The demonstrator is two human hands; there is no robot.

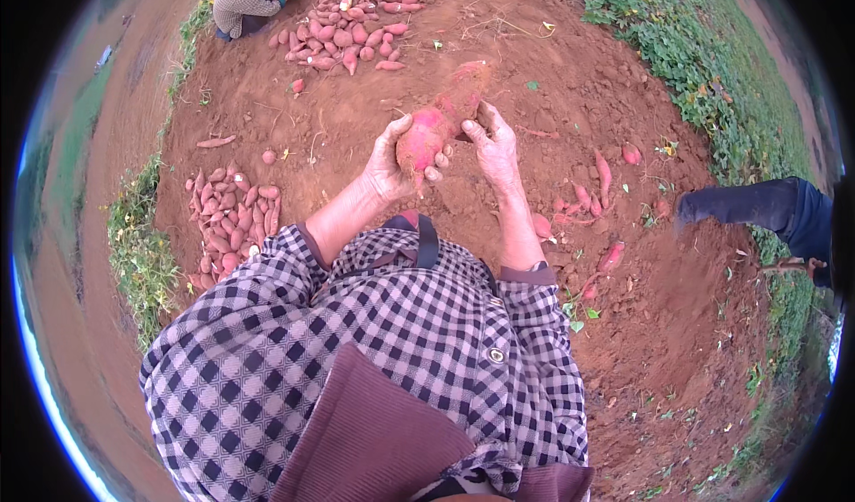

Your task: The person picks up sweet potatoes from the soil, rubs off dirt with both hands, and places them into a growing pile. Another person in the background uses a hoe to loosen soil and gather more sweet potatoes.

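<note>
Soil clings to a large red-skinned sweet potato (424, 138) that my left hand (394, 164) grips from the left and below. Behind it is a second, blurred sweet potato (467, 84), its surface coated with earth; whether the two are joined cannot be told. My right hand (491, 138) has its thumb and fingers at the lower end of this second one. Both hands are bare and dusty, raised in front of my chest above the reddish ground.
One sweet potato heap (230, 218) lies to the left, a larger heap (340, 34) farther ahead beside a crouching person (247, 4). Loose sweet potatoes (603, 178) lie to the right, near another person's leg (741, 205). Green vines (701, 81) border the soil.
</note>
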